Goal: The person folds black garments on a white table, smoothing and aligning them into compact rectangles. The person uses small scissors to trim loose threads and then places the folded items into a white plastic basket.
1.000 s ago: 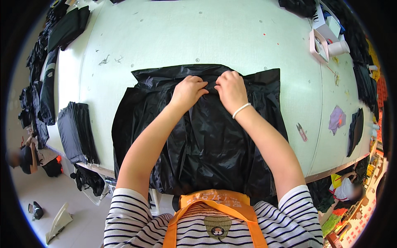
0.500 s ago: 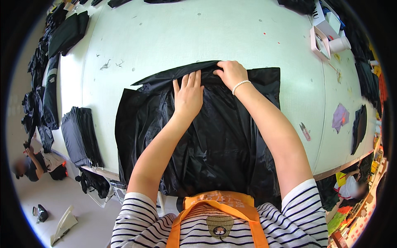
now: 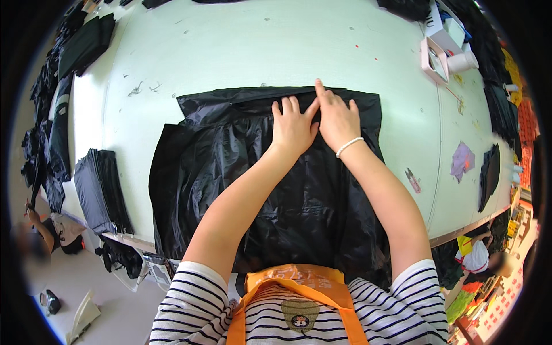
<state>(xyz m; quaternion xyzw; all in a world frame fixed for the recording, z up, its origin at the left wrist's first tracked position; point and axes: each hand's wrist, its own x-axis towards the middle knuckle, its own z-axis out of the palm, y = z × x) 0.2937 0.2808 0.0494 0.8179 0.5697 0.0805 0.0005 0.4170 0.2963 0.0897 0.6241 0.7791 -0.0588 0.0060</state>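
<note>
A large piece of thin, glossy black fabric (image 3: 287, 201) lies before me, its near part hanging at the table edge by my apron. Along its far side runs a folded-over black strip (image 3: 213, 104), whose left end juts past a notch. My left hand (image 3: 294, 127) rests on this strip right of its middle, fingers spread and pointing away from me. Close beside it, the tips nearly crossing, my right hand (image 3: 340, 118) lies on the strip with its fingers stretched out. A beaded bracelet circles the right wrist. Neither hand grips anything.
At left stands a stack of folded black pieces (image 3: 103, 192). Small thread snips (image 3: 413, 180) and a purple cloth scrap (image 3: 462, 161) lie to the right. Farther right are a pink tray (image 3: 435, 60), a white cup-like object (image 3: 463, 61) and a black bundle (image 3: 489, 178). People are on both sides.
The raised fold has come down flatter. My left hand has slid right toward the other hand, and my right hand has let go of the fold's edge and straightened its fingers.
</note>
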